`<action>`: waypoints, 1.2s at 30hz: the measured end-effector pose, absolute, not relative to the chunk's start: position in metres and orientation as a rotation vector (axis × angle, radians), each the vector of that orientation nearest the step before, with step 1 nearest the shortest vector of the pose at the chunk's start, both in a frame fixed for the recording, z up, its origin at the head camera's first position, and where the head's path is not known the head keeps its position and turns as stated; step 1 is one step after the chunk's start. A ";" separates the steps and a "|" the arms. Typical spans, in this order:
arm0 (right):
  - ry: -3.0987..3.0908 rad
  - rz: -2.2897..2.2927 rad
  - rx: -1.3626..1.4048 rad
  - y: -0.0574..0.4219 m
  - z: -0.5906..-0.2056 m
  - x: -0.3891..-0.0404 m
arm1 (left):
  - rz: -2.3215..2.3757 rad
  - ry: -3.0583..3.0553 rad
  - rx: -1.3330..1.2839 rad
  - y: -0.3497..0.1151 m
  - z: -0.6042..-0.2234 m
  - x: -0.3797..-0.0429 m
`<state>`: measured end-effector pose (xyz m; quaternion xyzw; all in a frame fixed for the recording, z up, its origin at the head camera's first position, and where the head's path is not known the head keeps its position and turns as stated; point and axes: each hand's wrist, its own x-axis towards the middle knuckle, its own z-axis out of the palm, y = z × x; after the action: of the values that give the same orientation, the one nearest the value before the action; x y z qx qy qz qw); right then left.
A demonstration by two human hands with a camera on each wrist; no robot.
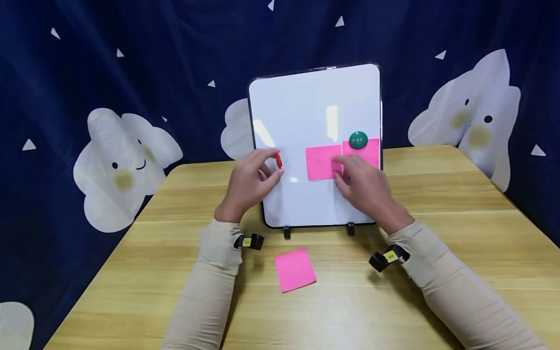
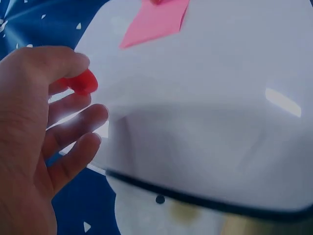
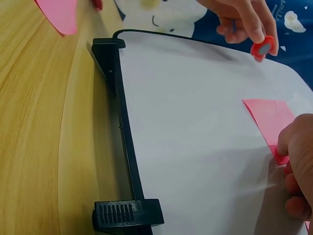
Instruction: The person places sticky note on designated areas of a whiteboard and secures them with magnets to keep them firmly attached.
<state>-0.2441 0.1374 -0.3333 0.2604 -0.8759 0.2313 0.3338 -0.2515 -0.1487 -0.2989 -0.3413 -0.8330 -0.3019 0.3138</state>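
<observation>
- A green magnet (image 1: 358, 140) overlaps the top edge of the right-hand pink note (image 1: 372, 148) on the whiteboard (image 1: 297, 112); the right hand hides this note's lower left part.
- A loose pink note (image 1: 295, 271) lies in front of the board.
- The board stands on black feet (image 1: 287, 232) on a wood-grain table (image 1: 175, 291), before a navy curtain (image 1: 192, 39).
- Left hand (image 1: 251, 181): thumb and index finger pinch a red magnet (image 1: 279, 161), left of the middle pink note (image 1: 321, 163).
- Right hand (image 1: 365, 187): thumb and index finger, spread apart, press the middle note's right side.
</observation>
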 end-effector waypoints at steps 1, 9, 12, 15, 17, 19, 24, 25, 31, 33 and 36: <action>-2.281 0.602 0.681 0.138 -0.334 -0.244 | -0.793 -2.194 -0.905 -0.146 -0.299 -0.252; -2.235 0.597 0.695 0.141 -0.334 -0.243 | -0.869 -2.186 -0.916 -0.126 -0.297 -0.253; -2.231 0.599 0.698 0.141 -0.333 -0.243 | -0.936 -2.186 -0.929 -0.121 -0.294 -0.252; -2.243 0.599 0.697 0.140 -0.333 -0.243 | -0.995 -2.200 -0.938 -0.118 -0.293 -0.252; -2.252 0.599 0.694 0.139 -0.333 -0.243 | -1.010 -2.216 -0.935 -0.115 -0.292 -0.252; -2.259 0.600 0.691 0.139 -0.333 -0.243 | -1.008 -2.234 -0.926 -0.113 -0.293 -0.253; -2.266 0.601 0.684 0.138 -0.332 -0.243 | -0.965 -2.251 -0.922 -0.108 -0.294 -0.256; -2.268 0.601 0.683 0.138 -0.332 -0.243 | -0.954 -2.250 -0.922 -0.107 -0.294 -0.257; -2.278 0.596 0.682 0.138 -0.334 -0.243 | -0.875 -2.262 -0.895 -0.100 -0.293 -0.260; -2.272 0.590 0.687 0.137 -0.335 -0.244 | -0.827 -2.262 -0.885 -0.098 -0.293 -0.261; -2.255 0.578 0.699 0.137 -0.335 -0.244 | -0.722 -2.263 -0.879 -0.094 -0.290 -0.263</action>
<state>-0.2438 0.1373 -0.3348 0.2694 -0.8698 0.2229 0.3480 -0.2632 -0.0941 -0.2901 -0.3312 -0.8524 -0.2720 0.2996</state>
